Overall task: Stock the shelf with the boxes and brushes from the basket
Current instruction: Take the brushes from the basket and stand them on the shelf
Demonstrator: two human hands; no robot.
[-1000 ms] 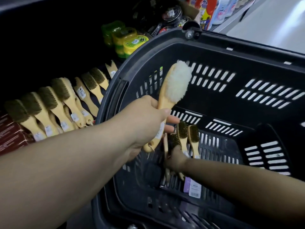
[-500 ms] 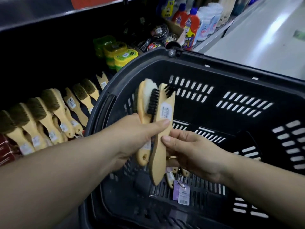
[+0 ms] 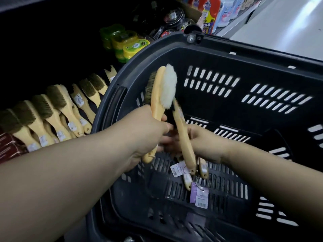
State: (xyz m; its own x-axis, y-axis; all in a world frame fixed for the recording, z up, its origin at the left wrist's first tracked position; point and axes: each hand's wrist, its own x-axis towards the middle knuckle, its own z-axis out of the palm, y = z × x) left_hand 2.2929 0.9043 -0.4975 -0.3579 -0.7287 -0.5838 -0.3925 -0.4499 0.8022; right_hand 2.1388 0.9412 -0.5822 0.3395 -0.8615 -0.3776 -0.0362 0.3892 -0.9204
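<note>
The wooden brush with white fleece pad (image 3: 167, 88) stands upright above the left rim of the black slotted plastic basket (image 3: 227, 49), its handle gripped in the closed left hand (image 3: 146, 131). The right hand (image 3: 202, 142) is closed around a second wooden brush with dark bristles (image 3: 183, 137), just beside it. More wooden brushes (image 3: 57, 112) lie in a row on the dark shelf at the left.

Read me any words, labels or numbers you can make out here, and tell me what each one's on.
None can be read.
Hang tags on the basket brushes: barcode, print too small.
Stickers on the shelf brushes: blurred.
Red bottle: print blurred.
Yellow-green tubs: label too small.
</note>
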